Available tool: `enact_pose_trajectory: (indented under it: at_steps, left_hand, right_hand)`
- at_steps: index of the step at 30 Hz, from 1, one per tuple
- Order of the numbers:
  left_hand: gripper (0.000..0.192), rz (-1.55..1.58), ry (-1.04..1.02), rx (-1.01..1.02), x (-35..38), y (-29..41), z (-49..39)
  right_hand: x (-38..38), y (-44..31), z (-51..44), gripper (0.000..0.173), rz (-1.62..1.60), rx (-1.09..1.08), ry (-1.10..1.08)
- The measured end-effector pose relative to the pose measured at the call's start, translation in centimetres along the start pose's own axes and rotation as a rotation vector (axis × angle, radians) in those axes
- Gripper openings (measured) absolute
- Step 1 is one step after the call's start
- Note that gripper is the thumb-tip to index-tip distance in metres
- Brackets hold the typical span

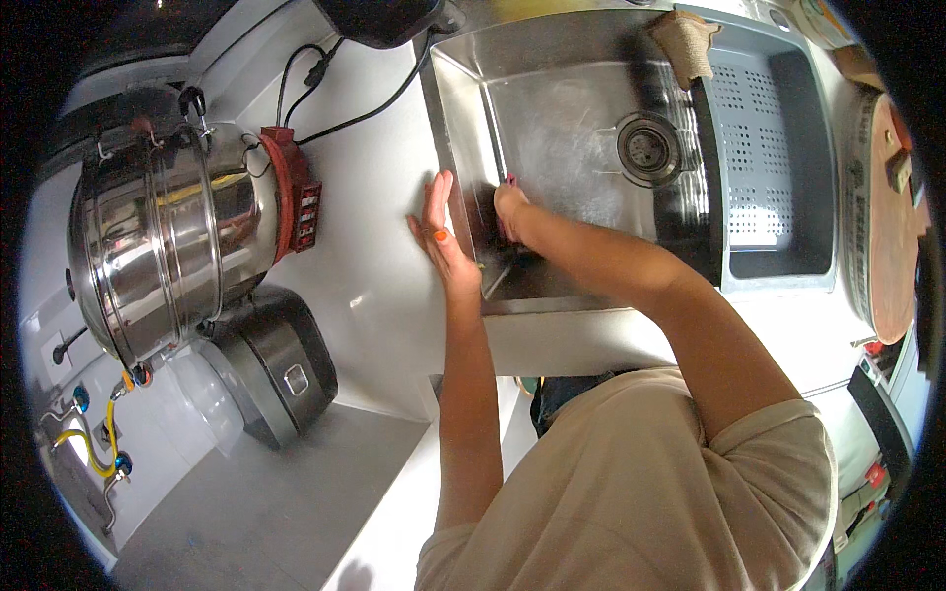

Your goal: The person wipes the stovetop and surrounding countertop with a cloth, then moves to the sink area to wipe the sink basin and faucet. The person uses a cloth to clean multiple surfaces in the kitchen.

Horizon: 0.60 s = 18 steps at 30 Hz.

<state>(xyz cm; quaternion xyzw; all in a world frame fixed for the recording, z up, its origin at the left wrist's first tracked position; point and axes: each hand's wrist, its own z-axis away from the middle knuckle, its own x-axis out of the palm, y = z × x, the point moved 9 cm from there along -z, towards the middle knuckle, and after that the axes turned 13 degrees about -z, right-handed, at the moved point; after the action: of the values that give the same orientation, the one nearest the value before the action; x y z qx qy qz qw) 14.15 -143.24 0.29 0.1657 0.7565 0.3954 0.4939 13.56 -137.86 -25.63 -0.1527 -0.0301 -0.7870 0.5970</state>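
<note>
My right hand (510, 208) is down inside a stainless-steel sink (565, 166), against the base of its left wall. It presses a small pink-purple item (511, 179) there; most of that item is hidden under the fingers, so I cannot tell whether it is a cloth or a pad. My left hand (449, 247) leans by the heel of its palm at the sink's left rim, fingers extended, thumb apart, holding nothing. Pale streaks mark the sink floor, and the round drain strainer (649, 150) lies to the right of my right hand.
A grey perforated basket (757, 148) sits at the sink's right side. Beige mesh cloth (686, 46) drapes over the back right rim. Farther right is a round wooden board (890, 221). On the left stand a shiny metal tank (177, 221) and a black appliance (284, 369); a black cable (377, 111) crosses the counter.
</note>
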Motion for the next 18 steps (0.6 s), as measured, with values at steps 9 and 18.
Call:
enact_pose_trajectory:
  at_steps: [9, 18]
  left_hand:
    - [0.076, -0.16, 0.007, 0.046, 0.0, 0.9, -0.6]
    - [0.077, -0.172, 0.023, 0.047, -0.2, 0.7, -0.3]
  right_hand:
    - [4.9, -9.1, 0.6, 0.046, 0.432, -0.699, -0.259]
    - [0.6, -2.2, 14.2, 0.036, 0.754, -0.155, -0.453]
